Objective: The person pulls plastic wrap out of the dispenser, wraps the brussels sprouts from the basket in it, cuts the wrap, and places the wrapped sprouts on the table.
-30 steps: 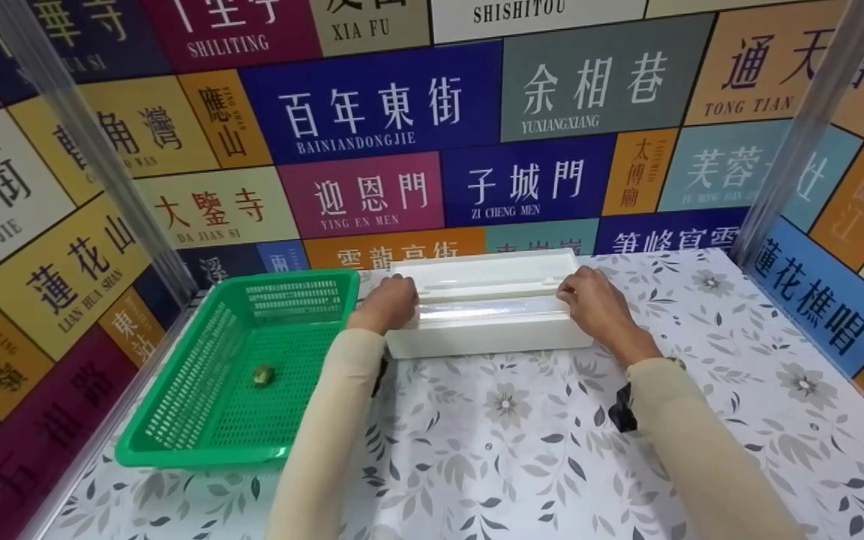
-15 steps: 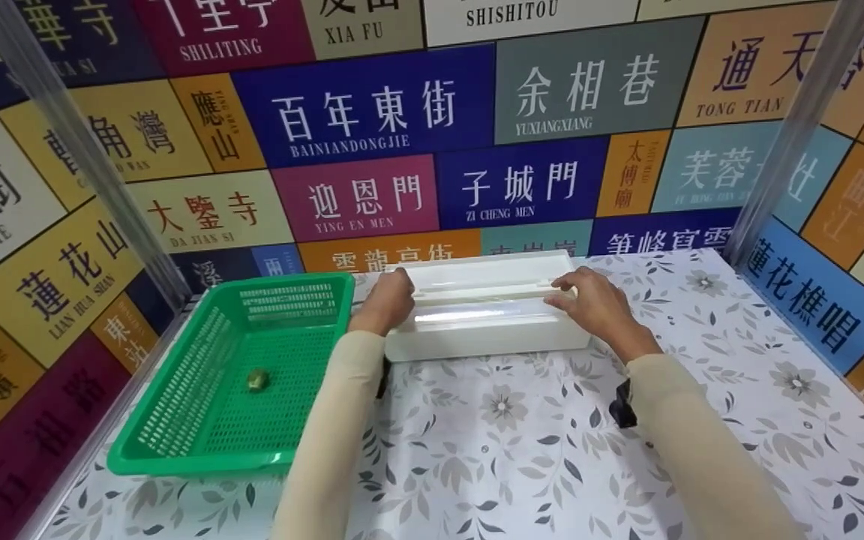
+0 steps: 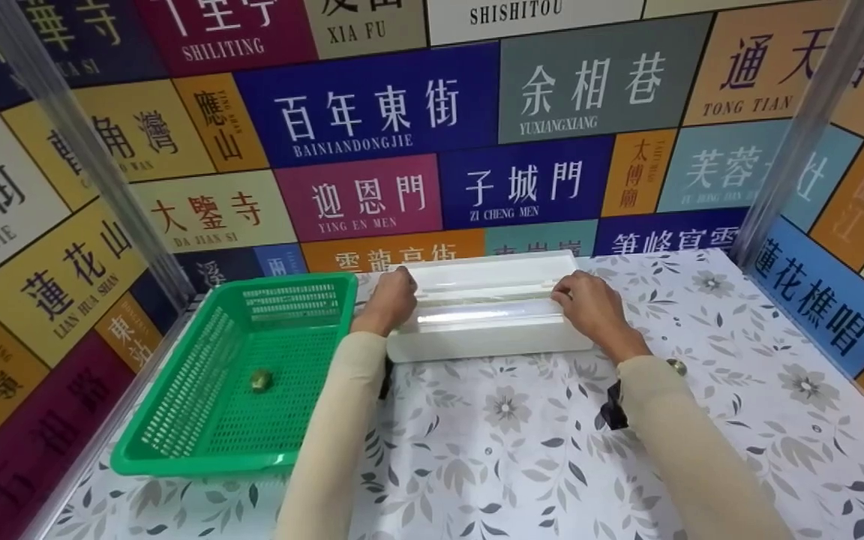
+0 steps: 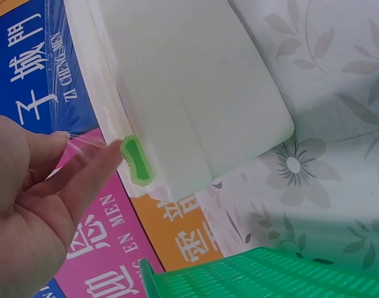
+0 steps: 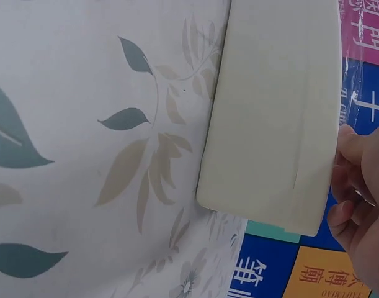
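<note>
A long white cling film dispenser box [image 3: 488, 343] lies at the back of the table with its lid [image 3: 492, 270] raised. Clear cling film [image 3: 486, 313] stretches along it between both hands. My left hand [image 3: 389, 301] is at the box's left end, pinching an edge of film between thumb and finger; in the left wrist view the film pulls into thin strands beside a light green piece [image 4: 137, 161] on the box. At the other end, my right hand [image 3: 591, 306] pinches the film's right corner, thumb close to the box edge in the right wrist view.
A green perforated basket [image 3: 132, 457] stands left of the box, holding one small round greenish-brown item [image 3: 261, 380]. A similar round item [image 3: 676, 366] shows partly behind the right sleeve. A sign-printed wall rises directly behind the box, with clear posts at the table's corners.
My right hand shifted inward along the film, its fingers spreading, then closed together again at the right end. The left hand stayed at the left end. The box barely moved.
</note>
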`<state>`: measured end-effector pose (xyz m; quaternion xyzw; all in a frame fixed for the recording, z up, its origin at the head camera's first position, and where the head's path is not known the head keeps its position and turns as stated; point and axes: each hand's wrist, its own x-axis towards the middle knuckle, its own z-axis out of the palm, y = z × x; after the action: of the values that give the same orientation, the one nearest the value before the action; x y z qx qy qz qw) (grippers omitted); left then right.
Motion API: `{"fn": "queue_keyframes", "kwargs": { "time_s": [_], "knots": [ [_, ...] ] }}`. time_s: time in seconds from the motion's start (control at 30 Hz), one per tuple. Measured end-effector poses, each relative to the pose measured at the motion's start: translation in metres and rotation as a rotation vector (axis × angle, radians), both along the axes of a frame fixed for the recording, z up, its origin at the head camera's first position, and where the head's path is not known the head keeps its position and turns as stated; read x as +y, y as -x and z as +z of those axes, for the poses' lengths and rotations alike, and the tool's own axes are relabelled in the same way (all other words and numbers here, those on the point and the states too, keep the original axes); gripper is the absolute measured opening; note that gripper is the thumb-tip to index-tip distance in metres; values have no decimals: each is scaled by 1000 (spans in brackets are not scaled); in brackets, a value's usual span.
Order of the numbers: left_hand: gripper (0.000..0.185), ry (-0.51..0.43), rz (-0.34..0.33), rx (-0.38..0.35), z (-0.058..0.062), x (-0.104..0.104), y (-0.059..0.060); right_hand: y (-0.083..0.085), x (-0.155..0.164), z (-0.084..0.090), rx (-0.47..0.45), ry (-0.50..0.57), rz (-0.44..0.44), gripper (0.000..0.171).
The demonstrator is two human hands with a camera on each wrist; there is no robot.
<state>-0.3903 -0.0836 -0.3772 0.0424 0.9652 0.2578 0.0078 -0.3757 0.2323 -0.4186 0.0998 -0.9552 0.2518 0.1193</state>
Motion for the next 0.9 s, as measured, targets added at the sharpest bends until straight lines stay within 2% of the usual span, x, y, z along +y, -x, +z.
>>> {"fn": "queue_keyframes", "kwargs": {
  "time_s": [0.2, 0.33, 0.5, 0.6, 0.8, 0.9],
  "knots": [
    [25, -101, 31, -31, -1, -4, 2, -1, 0, 5, -4, 24, -1, 20],
    [23, -151, 25, -48, -1, -6, 2, -1, -1, 7, 9, 41, 5, 20],
    [24, -170, 30, -70, -1, -6, 3, 0, 0, 12, 43, 63, 22, 18],
    [23, -178, 39, -65, -1, -8, 3, 1, -1, 16, 32, 68, 43, 18],
    [23, -172, -7, 8, 0, -12, -1, 4, 0, 23, -32, 84, 64, 19],
    [25, -163, -42, -1, 0, -15, -2, 5, 1, 25, -59, 86, 73, 19]
  ]
}}
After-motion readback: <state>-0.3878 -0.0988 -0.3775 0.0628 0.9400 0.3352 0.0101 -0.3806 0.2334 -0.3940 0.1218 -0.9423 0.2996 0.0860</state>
